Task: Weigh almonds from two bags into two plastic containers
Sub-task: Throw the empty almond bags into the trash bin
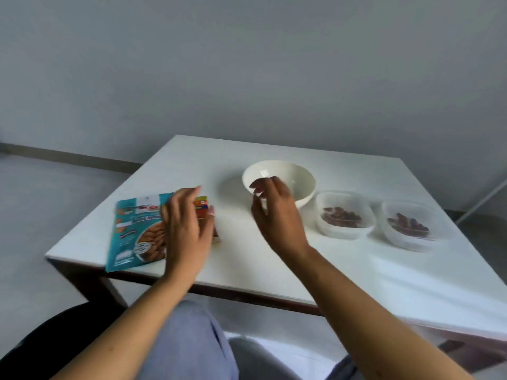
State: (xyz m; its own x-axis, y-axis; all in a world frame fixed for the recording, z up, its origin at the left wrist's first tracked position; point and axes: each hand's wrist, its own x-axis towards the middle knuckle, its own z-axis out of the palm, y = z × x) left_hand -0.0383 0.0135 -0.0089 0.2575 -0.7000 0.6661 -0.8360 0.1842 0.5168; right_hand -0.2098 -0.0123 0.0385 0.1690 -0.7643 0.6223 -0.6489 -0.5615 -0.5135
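Observation:
A teal almond bag [134,231] lies flat near the table's left front corner. A second, orange bag [202,208] lies beside it, mostly hidden under my left hand [186,229], whose spread fingers rest on it. My right hand [274,212] hovers in front of the empty white bowl [288,178], fingers loosely curled and holding nothing. Two clear plastic containers [344,215] [408,226] stand at the right, each with several brown almonds inside. I see no scale.
The white table [274,264] has a dark frame beneath. Its front edge runs close to my knees. A grey wall stands behind, and grey floor lies to the left.

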